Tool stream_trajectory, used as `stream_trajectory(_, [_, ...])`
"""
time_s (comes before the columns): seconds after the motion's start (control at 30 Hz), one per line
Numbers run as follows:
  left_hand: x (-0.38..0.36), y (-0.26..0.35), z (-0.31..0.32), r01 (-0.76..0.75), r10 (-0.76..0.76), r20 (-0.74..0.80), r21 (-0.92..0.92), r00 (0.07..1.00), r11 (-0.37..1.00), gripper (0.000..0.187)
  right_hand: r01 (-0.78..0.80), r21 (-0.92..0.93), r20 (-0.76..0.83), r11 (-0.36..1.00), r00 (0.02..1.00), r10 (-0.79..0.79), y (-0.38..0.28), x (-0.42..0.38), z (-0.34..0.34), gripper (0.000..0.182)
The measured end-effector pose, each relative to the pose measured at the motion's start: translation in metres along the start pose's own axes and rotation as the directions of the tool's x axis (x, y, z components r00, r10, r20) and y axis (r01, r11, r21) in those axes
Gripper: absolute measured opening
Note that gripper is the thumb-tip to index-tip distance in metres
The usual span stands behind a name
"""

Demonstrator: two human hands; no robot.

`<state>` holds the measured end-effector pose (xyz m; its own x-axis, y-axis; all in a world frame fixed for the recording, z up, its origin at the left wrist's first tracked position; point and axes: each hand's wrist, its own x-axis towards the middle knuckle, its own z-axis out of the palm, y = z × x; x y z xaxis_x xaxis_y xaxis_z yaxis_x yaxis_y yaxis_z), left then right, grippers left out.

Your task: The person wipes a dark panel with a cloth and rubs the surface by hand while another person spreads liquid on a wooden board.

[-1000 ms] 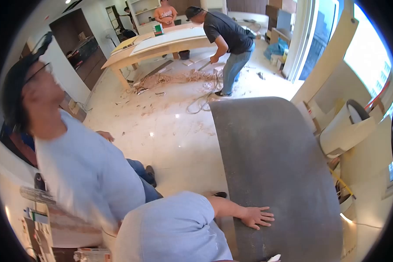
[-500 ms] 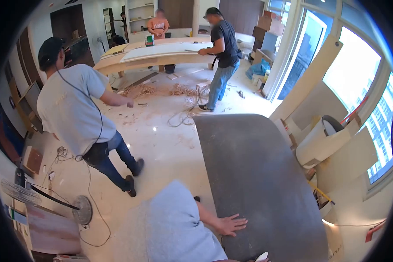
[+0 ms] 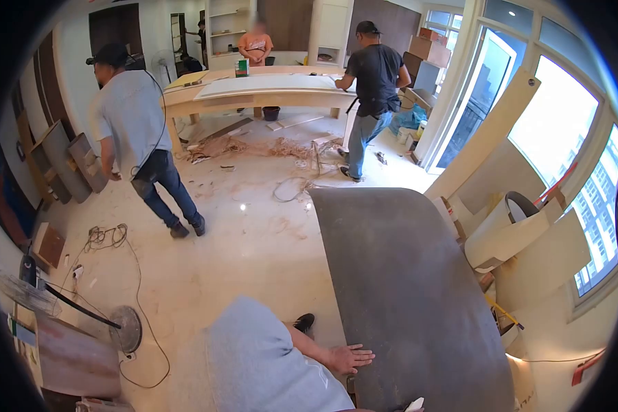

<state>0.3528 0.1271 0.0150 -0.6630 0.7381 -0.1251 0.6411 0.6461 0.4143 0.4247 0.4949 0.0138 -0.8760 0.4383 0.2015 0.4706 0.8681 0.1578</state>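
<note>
My left hand [image 3: 352, 358] lies flat near the left edge of a large dark grey board [image 3: 419, 288], its fingers stretched out and holding nothing. The board is long, with a rounded far corner. At the bottom edge of the view a pale, pointed piece [image 3: 415, 405] sticks up over the board. A sliver of skin beside it seems to be my right hand, closed on the piece; most of that hand is cut off by the frame. What the piece is I cannot make out. My grey sleeve [image 3: 254, 350] fills the bottom middle.
A person in grey [image 3: 134, 130] walks at the left; one in black [image 3: 378, 75] stands by a long wooden table [image 3: 247, 103]. Another in orange [image 3: 255, 47] stands behind it. Wood shavings [image 3: 230, 145], cables [image 3: 106, 237] and a fan [image 3: 126, 329] are on the floor. A white cylinder [image 3: 494, 237] stands at right.
My left hand has slid a little left on the board, its fingers closer together. The person in grey has moved away up the room; the one in black has turned and shifted right.
</note>
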Motion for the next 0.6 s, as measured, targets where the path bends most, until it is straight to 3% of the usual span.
stream_trajectory(0.1, [-0.01, 0.004, 0.012, 0.041, -0.037, -0.097, 0.044, 0.995, 0.998, 0.068, -0.008, -0.024, 0.11, 1.0, 0.994, 0.011, -0.008, 0.003, -0.013, 0.076])
stream_trajectory(0.2, [-0.02, 0.006, 0.005, 0.034, -0.037, -0.123, -0.025, 0.992, 0.999, 0.068, -0.07, 0.007, 0.212, 0.998, 0.975, 0.067, -0.029, 0.003, -0.062, 0.079])
stream_trajectory(0.3, [-0.021, 0.01, -0.017, 0.031, -0.03, -0.052, 0.009, 0.998, 0.999, 0.067, -0.085, 0.156, 0.143, 0.984, 0.988, 0.062, -0.055, -0.007, -0.137, 0.054])
stream_trajectory(0.4, [-0.023, 0.0, -0.001, -0.012, 0.016, -0.17, 0.026, 0.985, 1.0, 0.061, -0.108, 0.137, 0.057, 0.985, 0.993, 0.101, -0.051, -0.006, -0.096, 0.056])
stream_trajectory(0.5, [-0.016, -0.02, 0.026, -0.116, 0.19, -0.32, 0.237, 0.928, 0.965, 0.06, -0.114, 0.116, 0.013, 0.987, 0.994, 0.113, -0.045, -0.003, -0.074, 0.059])
stream_trajectory(0.53, [-0.017, -0.025, 0.022, -0.102, 0.177, -0.327, 0.232, 0.928, 0.967, 0.058, -0.015, 0.01, 0.142, 1.0, 0.99, 0.014, -0.026, -0.004, -0.063, 0.083])
stream_trajectory(0.6, [-0.015, -0.02, 0.023, -0.1, 0.166, -0.332, 0.208, 0.929, 0.973, 0.056, -0.021, 0.072, 0.145, 0.997, 0.989, 0.01, -0.025, 0.002, -0.068, 0.084])
